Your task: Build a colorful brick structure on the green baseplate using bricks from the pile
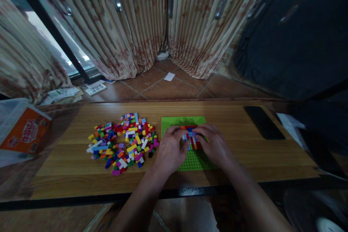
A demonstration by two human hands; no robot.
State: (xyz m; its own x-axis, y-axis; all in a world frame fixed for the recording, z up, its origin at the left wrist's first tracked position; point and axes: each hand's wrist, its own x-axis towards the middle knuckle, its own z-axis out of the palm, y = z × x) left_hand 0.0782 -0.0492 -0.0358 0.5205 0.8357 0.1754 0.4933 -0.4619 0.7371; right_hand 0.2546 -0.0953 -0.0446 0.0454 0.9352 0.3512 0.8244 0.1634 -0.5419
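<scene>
A low build of toy building bricks in red, blue, white, yellow and orange sits on a green studded baseplate. My left hand rests over the plate's left part, its thumb and index finger curled against the build's left side. From the right, my right hand closes its thumb and fingers on the build's upper right part. The fingertips of both hands nearly meet over a blue or purple brick. My fingers hide part of the build, so the exact bricks under them are hard to make out.
A wide heap of loose bricks lies left of the baseplate on the wooden table. A black phone-like slab lies at the right. Beyond the table's left edge stands a clear plastic box with an orange label.
</scene>
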